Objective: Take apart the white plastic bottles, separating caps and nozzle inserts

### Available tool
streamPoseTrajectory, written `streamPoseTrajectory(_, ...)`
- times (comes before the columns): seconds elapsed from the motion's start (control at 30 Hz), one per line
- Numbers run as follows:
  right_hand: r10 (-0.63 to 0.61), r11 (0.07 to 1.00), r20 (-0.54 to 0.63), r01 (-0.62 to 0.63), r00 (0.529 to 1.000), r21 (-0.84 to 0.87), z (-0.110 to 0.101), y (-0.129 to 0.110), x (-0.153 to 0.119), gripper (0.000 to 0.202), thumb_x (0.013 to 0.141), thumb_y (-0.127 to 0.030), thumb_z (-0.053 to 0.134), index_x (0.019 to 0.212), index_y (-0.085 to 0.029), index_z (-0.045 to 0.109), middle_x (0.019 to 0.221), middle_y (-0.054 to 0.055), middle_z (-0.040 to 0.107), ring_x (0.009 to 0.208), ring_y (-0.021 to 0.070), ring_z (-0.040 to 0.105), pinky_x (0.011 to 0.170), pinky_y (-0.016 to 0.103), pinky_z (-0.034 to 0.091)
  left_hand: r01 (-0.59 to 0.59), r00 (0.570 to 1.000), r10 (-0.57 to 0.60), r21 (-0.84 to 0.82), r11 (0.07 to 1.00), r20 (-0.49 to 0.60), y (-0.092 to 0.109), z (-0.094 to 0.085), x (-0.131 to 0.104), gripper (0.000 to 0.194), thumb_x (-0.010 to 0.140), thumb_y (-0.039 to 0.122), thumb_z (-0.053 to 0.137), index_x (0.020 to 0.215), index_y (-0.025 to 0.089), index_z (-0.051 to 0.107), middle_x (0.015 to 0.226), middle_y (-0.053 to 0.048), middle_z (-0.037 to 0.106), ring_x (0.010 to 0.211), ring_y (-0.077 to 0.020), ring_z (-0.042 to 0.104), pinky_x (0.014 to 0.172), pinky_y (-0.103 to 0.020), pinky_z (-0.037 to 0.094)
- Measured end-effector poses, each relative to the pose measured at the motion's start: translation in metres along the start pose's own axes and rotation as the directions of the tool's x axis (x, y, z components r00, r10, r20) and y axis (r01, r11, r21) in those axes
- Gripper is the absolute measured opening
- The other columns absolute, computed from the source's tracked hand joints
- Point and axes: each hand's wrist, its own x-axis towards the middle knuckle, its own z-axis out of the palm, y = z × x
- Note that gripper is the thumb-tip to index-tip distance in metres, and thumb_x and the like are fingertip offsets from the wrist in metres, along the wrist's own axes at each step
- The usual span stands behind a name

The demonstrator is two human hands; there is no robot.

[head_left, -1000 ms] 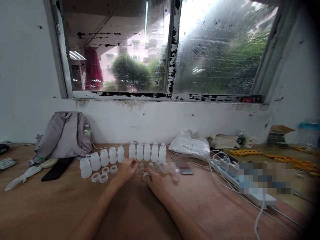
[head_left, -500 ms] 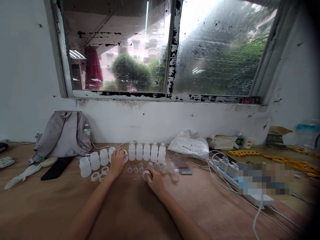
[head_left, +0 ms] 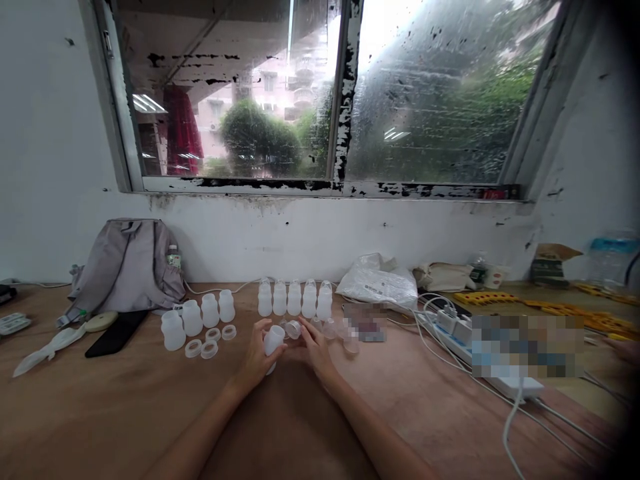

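Note:
My left hand (head_left: 260, 353) is wrapped round a frosted baby bottle (head_left: 273, 340), open-topped and tilted a little to the right. Close beside its mouth, my right hand (head_left: 316, 343) pinches a screw ring (head_left: 293, 329); whether a nipple sits inside it is hard to make out. Several open bottles (head_left: 192, 318) stand in a slanting row on the left, with several loose rings (head_left: 209, 349) lying before them. Behind my hands, several bottles with clear caps (head_left: 295, 298) stand in a row. Small clear domed pieces (head_left: 329, 329) lie just right of my right hand, which partly hides them.
A grey backpack (head_left: 133, 267) leans on the wall at the left, with a black flat object (head_left: 116, 333) before it. A plastic bag (head_left: 379, 283) lies at the back. A white power strip (head_left: 510, 387) with trailing cables crosses the right side.
My left hand has brought a bottle from the slanting row to the middle, in front of me. My right hand has raised the ring and turned it towards the bottle.

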Motion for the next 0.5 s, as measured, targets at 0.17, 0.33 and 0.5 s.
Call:
streamPoseTrajectory(0.17,0.034,0.993,0.009,-0.035,0.999,0.112,0.002,-0.012,-0.002,0.032,0.072,-0.039,0.052,0.098,-0.021,0.058,0.09,0.007,0.062,0.077,0.0213,0.058,0.062,0.036,0.05,0.057,0.996,-0.058,0.018,0.998,0.068,-0.003,0.005,-0.004,0.043,0.068,0.037,0.061,0.103,0.019,0.043,0.101,-0.007,0.052,0.094,-0.0207,0.052,0.081,-0.036,0.042)
streamPoseTrajectory(0.33,-0.021,0.998,0.086,0.015,0.996,0.067,0.006,-0.012,-0.005,0.026,0.073,-0.036,0.052,0.095,-0.022,0.055,0.09,0.007,0.061,0.081,0.0222,0.058,0.065,0.035,0.05,0.113,0.985,-0.123,0.088,0.99,0.119,0.002,-0.004,-0.003,0.043,0.066,0.038,0.062,0.102,0.022,0.047,0.101,-0.004,0.056,0.092,-0.02,0.054,0.08,-0.034,0.043)
streamPoseTrajectory(0.5,-0.042,0.998,0.11,0.037,0.993,0.046,0.005,-0.009,-0.005,0.037,0.071,-0.032,0.054,0.107,-0.022,0.048,0.087,0.006,0.06,0.078,0.0211,0.058,0.065,0.033,0.048,0.065,0.984,-0.088,0.148,0.987,0.154,0.001,-0.008,-0.004,0.039,0.067,0.035,0.061,0.101,0.022,0.049,0.101,-0.004,0.059,0.092,-0.0209,0.056,0.08,-0.034,0.043)
